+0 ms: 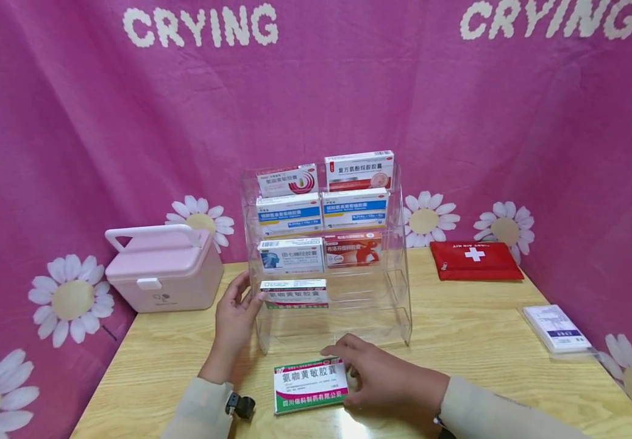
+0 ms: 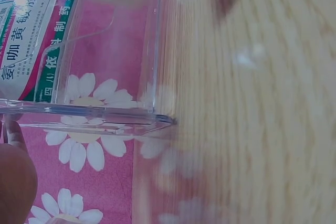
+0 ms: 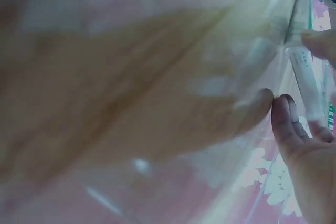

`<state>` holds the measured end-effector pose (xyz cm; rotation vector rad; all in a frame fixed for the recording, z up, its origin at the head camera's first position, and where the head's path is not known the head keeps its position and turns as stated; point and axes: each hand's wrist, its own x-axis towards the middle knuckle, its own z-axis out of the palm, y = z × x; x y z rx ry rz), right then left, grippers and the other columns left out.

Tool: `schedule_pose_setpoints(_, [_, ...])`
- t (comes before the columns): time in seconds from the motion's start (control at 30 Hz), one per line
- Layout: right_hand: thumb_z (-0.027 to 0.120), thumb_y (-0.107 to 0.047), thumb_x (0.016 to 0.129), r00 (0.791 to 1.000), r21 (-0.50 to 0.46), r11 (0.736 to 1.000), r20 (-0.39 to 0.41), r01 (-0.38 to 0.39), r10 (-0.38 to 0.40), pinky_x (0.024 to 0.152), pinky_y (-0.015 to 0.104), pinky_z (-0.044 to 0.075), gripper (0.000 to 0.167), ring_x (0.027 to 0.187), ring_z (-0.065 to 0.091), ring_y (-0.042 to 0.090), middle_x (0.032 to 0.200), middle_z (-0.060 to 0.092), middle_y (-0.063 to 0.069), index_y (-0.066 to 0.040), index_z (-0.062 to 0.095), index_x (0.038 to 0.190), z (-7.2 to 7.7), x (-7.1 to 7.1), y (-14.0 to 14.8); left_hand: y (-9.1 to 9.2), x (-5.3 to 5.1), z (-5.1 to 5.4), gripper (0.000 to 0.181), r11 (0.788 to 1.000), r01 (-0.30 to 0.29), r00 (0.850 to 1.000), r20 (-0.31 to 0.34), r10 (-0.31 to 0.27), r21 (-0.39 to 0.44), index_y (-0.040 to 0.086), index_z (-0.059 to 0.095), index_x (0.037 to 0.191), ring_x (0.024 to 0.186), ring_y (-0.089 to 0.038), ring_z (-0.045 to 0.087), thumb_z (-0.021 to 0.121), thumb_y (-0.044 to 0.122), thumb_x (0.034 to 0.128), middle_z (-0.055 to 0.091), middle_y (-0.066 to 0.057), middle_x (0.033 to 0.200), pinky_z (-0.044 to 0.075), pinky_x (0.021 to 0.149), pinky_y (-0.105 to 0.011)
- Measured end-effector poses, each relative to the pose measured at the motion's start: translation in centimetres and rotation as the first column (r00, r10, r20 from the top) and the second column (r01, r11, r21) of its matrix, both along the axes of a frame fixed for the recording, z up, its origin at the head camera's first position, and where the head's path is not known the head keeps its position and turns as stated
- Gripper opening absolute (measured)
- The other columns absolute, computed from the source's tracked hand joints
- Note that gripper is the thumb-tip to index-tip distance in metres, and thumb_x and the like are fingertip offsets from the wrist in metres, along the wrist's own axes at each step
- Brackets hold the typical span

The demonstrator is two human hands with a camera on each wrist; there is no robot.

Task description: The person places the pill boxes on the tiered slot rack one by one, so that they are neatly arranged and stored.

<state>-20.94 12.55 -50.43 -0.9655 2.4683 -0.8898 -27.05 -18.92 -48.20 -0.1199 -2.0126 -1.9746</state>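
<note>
A clear acrylic display rack (image 1: 367, 317) stands in the middle of the table, with medicine boxes on its upper tiers. My left hand (image 1: 235, 317) holds the rack's left side edge, thumb in front beside a white-and-green medicine box (image 1: 296, 296) on a lower tier. In the left wrist view part of that hand (image 2: 17, 182) shows beside the clear side wall (image 2: 89, 111). In front of the rack, my right hand (image 1: 378, 373) grips the right end of a similar medicine box (image 1: 310, 387), printed side up. The right wrist view shows the box's narrow end (image 3: 305, 80) between thumb and fingers.
A pink lidded case (image 1: 164, 274) with a handle stands at the left. On the right lie a red first aid pouch (image 1: 476, 261) and a clear-cased white pack (image 1: 557, 329). A pink curtain (image 1: 316, 91) with flowers hangs behind the wooden table (image 1: 145, 378).
</note>
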Motion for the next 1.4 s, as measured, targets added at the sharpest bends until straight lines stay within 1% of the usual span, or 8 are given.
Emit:
schedule_pose_setpoints(0.1, [0.090, -0.014, 0.087, 0.996, -0.097, 0.995, 0.088, 0.027, -0.019, 0.088, 0.019, 0.062, 0.079, 0.105, 0.061, 0.007, 0.138, 0.045, -0.006, -0.034, 0.056, 0.155, 0.1, 0.1, 0.3, -0.1, -0.1, 0.0, 0.062, 1.000, 0.006, 1.000, -0.001, -0.006, 0.010, -0.001, 0.051, 0.158, 0.142, -0.025, 0.057, 0.072, -0.008, 0.1000, 0.057, -0.025, 0.155, 0.055, 0.111, -0.016])
schedule_pose_setpoints(0.3, [0.084, 0.002, 0.089, 0.990, -0.214, 0.975, 0.140, 0.051, -0.022, 0.086, 0.018, 0.066, 0.070, 0.105, 0.067, 0.006, 0.135, 0.041, 0.000, -0.034, 0.061, 0.145, -0.4, 0.4, 0.5, -0.2, -0.1, 0.1, 0.062, 1.000, 0.006, 1.000, 0.004, -0.006, 0.012, 0.000, 0.051, 0.158, 0.142, -0.024, 0.058, 0.072, -0.007, 0.1005, 0.057, -0.024, 0.154, 0.054, 0.111, -0.015])
schedule_pose_setpoints(0.5, [0.075, 0.000, 0.099, 0.999, -0.210, 0.977, 0.024, 0.044, -0.040, 0.087, 0.015, 0.062, 0.048, 0.116, 0.060, 0.008, 0.131, 0.046, -0.005, -0.031, 0.067, 0.135, -0.6, 0.6, 0.4, -0.2, -0.1, -0.1, 0.062, 1.000, 0.011, 1.000, -0.016, -0.010, 0.015, -0.002, 0.051, 0.157, 0.134, -0.011, 0.060, 0.072, -0.009, 0.0994, 0.058, -0.025, 0.153, 0.055, 0.111, -0.014])
schedule_pose_setpoints(0.73, [0.074, -0.003, 0.102, 0.997, -0.253, 0.965, 0.018, 0.075, -0.073, 0.092, 0.016, 0.063, 0.033, 0.119, 0.062, 0.012, 0.127, 0.056, -0.008, -0.026, 0.075, 0.125, 0.3, 0.9, 1.3, -0.1, -0.2, -0.3, 0.062, 0.999, 0.017, 0.999, -0.042, -0.015, 0.027, -0.004, 0.051, 0.157, 0.135, -0.016, 0.059, 0.072, -0.010, 0.0989, 0.056, -0.028, 0.153, 0.055, 0.111, -0.015])
schedule_pose_setpoints(0.93, [0.076, -0.001, 0.100, 0.992, -0.277, 0.959, -0.092, 0.053, -0.081, 0.091, 0.018, 0.066, 0.034, 0.116, 0.062, 0.011, 0.124, 0.060, -0.008, -0.026, 0.078, 0.122, 0.8, 0.6, 2.7, 0.0, -0.2, -0.3, 0.061, 0.999, 0.011, 0.998, -0.065, -0.008, 0.038, -0.007, 0.051, 0.155, 0.129, -0.007, 0.061, 0.071, -0.013, 0.0975, 0.056, -0.032, 0.150, 0.056, 0.110, -0.016])
schedule_pose_setpoints(1.07, [0.076, 0.004, 0.098, 0.983, -0.301, 0.952, -0.151, 0.058, -0.108, 0.091, 0.020, 0.066, 0.037, 0.115, 0.064, 0.012, 0.123, 0.063, -0.006, -0.025, 0.078, 0.121, 2.0, 0.1, 3.8, 0.1, -0.1, -0.2, 0.062, 0.999, 0.020, 0.998, -0.058, -0.018, 0.046, -0.007, 0.051, 0.156, 0.129, -0.004, 0.061, 0.071, -0.014, 0.0976, 0.055, -0.031, 0.151, 0.055, 0.112, -0.017])
schedule_pose_setpoints(1.23, [0.076, 0.008, 0.096, 0.946, -0.372, 0.917, -0.219, 0.147, -0.240, 0.090, 0.025, 0.069, 0.038, 0.115, 0.068, 0.017, 0.123, 0.065, -0.003, -0.024, 0.078, 0.118, 4.9, -1.0, 5.5, 0.1, -0.1, -0.1, 0.063, 0.998, 0.017, 0.999, -0.045, -0.014, 0.057, -0.005, 0.051, 0.156, 0.128, -0.004, 0.061, 0.071, -0.015, 0.0969, 0.056, -0.029, 0.152, 0.055, 0.112, -0.017])
schedule_pose_setpoints(1.4, [0.079, 0.014, 0.091, 0.861, -0.475, 0.857, -0.334, 0.197, -0.383, 0.088, 0.032, 0.070, 0.042, 0.114, 0.070, 0.021, 0.122, 0.067, 0.002, -0.018, 0.079, 0.118, 8.1, -2.5, 7.1, 0.0, -0.1, -0.2, 0.063, 0.999, 0.017, 0.999, -0.031, -0.016, 0.047, -0.005, 0.051, 0.156, 0.129, -0.003, 0.061, 0.071, -0.013, 0.0978, 0.056, -0.028, 0.153, 0.056, 0.111, -0.016])
